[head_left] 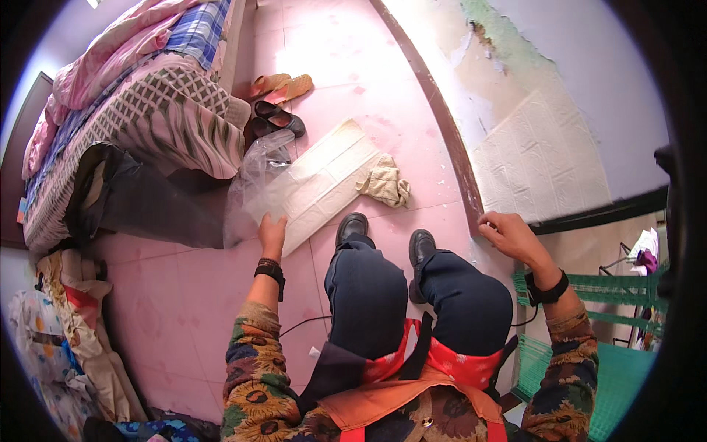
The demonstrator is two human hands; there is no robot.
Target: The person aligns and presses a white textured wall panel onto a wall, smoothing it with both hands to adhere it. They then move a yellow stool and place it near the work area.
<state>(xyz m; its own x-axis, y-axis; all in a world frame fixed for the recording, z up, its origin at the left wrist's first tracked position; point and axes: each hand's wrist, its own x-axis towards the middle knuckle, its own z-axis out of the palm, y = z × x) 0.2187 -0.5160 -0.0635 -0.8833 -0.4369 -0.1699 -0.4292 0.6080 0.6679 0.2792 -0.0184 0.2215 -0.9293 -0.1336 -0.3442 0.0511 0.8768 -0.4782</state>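
Head view: one white panel (331, 177) is laid on the pink floor (177, 324), long axis slanted away rightward from the left hand (272, 234), the nearer, its thumb and fingers parted beside clear plastic (250, 177). Right hand (509, 236), fingers curled, is placed near a wall panel (545, 162); whether anything is pinched cannot be told.

You have one left hand (272, 236) and one right hand (509, 236) in view, two black wristbands (547, 288), two dark shoes you wear (352, 224), two tan slippers (297, 88), two loose black shoes (286, 119), two brick-patterned white sheets (335, 175), one beige cloth (384, 181), one clear plastic bag (249, 193), one black bag (155, 208) and one bed (236, 46).
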